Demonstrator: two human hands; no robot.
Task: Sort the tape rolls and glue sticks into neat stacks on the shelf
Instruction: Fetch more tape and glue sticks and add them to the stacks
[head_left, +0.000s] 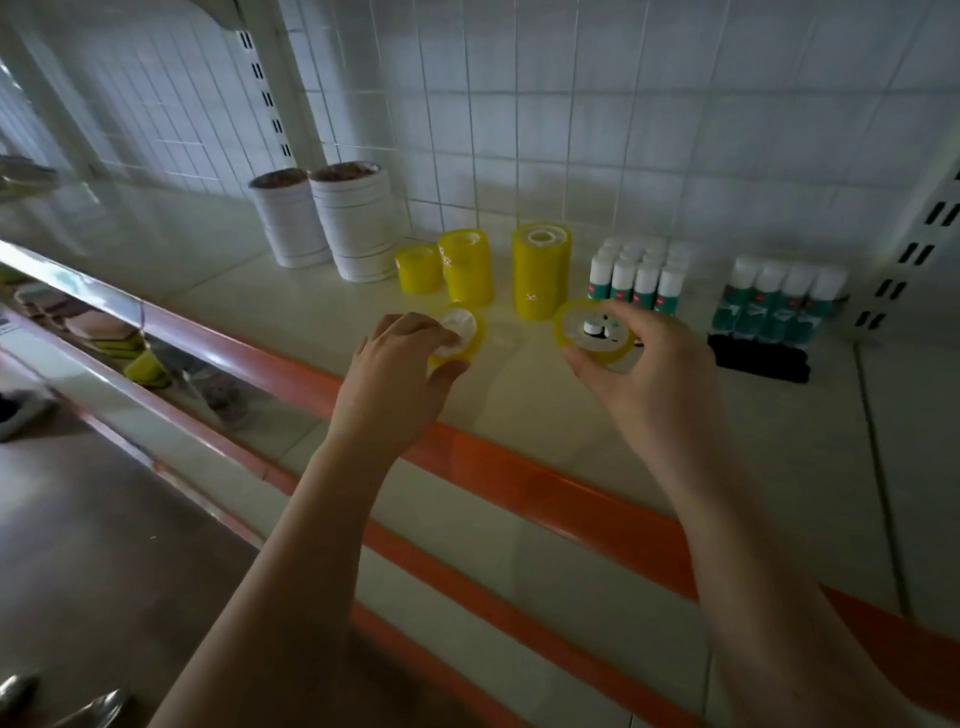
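At mid-frame, the left hand (402, 358) pinches a yellow tape roll (462, 332) just above the shelf (571, 415). Right of it, the right hand (644, 353) grips a second yellow roll (592, 330), tilted toward the camera. Behind stand yellow tape stacks (540, 270), white tape stacks (353, 223) and upright glue sticks (636, 278).

Dim overall, greenish cast. Glare streak on shelf rail (67, 278) at left. Soft shadows behind white tape stacks (332, 221) on tiled wall (571, 130). Motion blur across frame, worst at left edge and on hands. Wide-angle bending of tile lines and shelf edge near borders.
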